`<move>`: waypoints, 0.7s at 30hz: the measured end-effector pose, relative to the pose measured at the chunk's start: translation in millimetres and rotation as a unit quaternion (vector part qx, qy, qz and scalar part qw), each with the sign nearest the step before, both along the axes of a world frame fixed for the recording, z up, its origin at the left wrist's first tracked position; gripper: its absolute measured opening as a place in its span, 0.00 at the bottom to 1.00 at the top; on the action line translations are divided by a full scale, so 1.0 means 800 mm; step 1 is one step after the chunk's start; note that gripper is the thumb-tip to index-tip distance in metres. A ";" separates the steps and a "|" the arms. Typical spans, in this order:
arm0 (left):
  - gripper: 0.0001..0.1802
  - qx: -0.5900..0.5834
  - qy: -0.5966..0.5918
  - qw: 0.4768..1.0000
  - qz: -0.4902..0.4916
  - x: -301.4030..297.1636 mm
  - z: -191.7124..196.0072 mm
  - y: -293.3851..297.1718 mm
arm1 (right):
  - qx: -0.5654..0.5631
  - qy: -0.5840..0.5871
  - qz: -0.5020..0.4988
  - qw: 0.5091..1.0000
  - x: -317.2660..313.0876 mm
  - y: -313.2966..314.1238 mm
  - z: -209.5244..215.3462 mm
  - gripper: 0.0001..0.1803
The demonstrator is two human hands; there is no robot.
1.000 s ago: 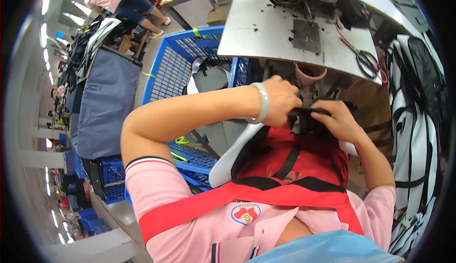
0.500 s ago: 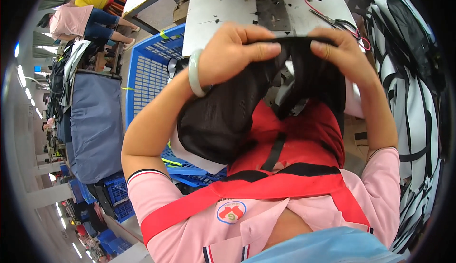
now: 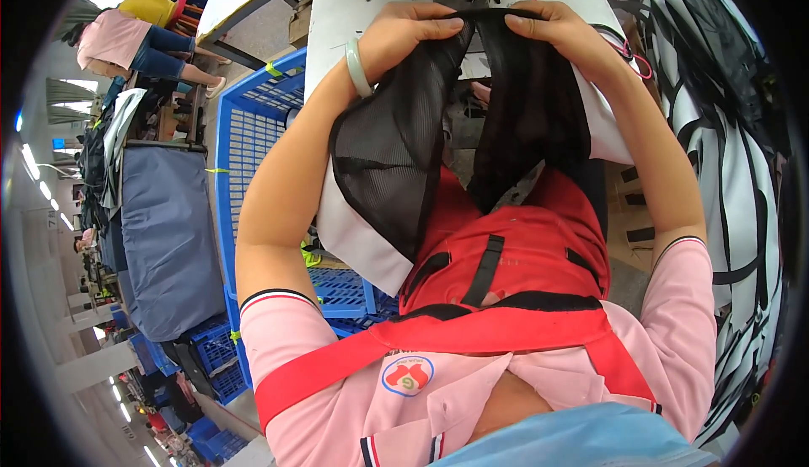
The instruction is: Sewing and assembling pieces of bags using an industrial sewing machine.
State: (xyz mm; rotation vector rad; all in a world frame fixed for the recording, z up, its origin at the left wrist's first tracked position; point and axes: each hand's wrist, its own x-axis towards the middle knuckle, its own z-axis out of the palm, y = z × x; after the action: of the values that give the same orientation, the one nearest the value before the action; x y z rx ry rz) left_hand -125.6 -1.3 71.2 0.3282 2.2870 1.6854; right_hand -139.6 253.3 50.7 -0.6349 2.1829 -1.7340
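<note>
I hold a black mesh fabric piece (image 3: 396, 155) with white edging stretched between both hands above my lap. My left hand (image 3: 409, 33), with a pale green bangle on the wrist, grips its upper left edge. My right hand (image 3: 565, 33) grips the upper right edge, where a second dark mesh panel (image 3: 531, 121) hangs down. The fabric drapes over my red apron (image 3: 506, 256). Both hands are close to the front of a grey sewing machine table (image 3: 345, 8).
A blue plastic crate (image 3: 253, 130) stands to my left, beside a table draped in blue-grey cloth (image 3: 156, 239). Black-and-white garments (image 3: 733, 155) are piled at my right. Other people in pink and yellow tops (image 3: 126, 33) sit at the far left.
My hands have lifted the mesh piece out of my lap and spread it wider apart, up toward the table edge. It now hangs open between them.
</note>
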 end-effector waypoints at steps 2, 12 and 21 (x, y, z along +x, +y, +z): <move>0.21 0.007 -0.011 1.000 -0.008 -0.011 -0.006 -0.004 | -0.003 -0.018 0.021 1.000 -0.013 0.000 -0.005 0.24; 0.21 -0.008 -0.011 1.000 0.000 -0.038 -0.024 -0.006 | -0.007 -0.064 0.041 0.997 -0.043 -0.004 -0.022 0.26; 0.21 -0.022 0.034 0.999 -0.011 -0.056 -0.032 -0.015 | -0.009 -0.093 -0.020 0.995 -0.051 -0.010 -0.021 0.28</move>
State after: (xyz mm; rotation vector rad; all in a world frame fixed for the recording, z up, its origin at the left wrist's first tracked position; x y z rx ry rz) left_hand -170.4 -13.2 45.5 0.4043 2.3559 1.6354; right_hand -180.4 245.3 33.6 -0.4181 2.0691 -1.7573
